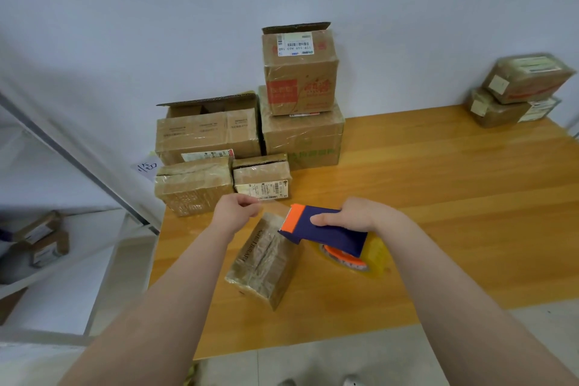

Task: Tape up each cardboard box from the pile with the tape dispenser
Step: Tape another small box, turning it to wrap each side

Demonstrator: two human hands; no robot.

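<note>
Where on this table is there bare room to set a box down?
The widest bare tabletop lies right of the tape dispenser, up to the two stacked boxes at the far right. A narrower strip runs along the near edge. The back left is crowded by the box pile.

Wooden table [438, 197], wall behind.
- Right hand [354, 216] grips the blue-and-orange tape dispenser [326, 230] from above; the tape roll [347, 257], with an orange core, sits at its near end.
- Left hand [236, 211] pinches the free end of a clear tape strip [275, 208] stretched from the dispenser's orange mouth.
- Small cardboard box [263, 263] lies on the table under the strip, at an angle to the near edge, its surface glossy.
- Pile of boxes [250, 141] at far left against the wall; two have raised flaps.
- Two stacked boxes [520, 91] at the far right corner.
</note>
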